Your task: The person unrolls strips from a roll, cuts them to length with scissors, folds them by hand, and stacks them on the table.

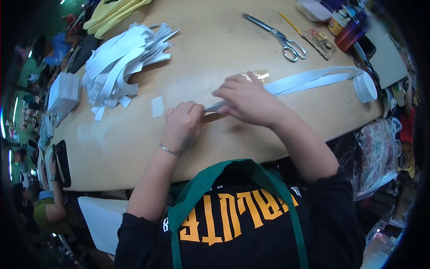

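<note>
A narrow grey-white strip (216,106) stretches between my two hands, just above the table. My left hand (182,123) pinches its left end with the fingers curled in. Over its other end, my right hand (251,101) is bent, thumb and fingers closing on the strip. To the right of that hand, a long white band (309,82) runs in a loop to a white roll (365,87) at the table's right edge. A shiny gold piece (260,75) lies partly behind my right fingers. One small white rectangle (157,106) lies just beyond my left hand.
A heap of cut white strips (123,60) covers the table's far left, with yellow cloth (114,15) behind. Silver scissors (280,38) and a yellow pencil (290,22) lie at the far right, near a red-purple bottle (351,33). Other people work at the left.
</note>
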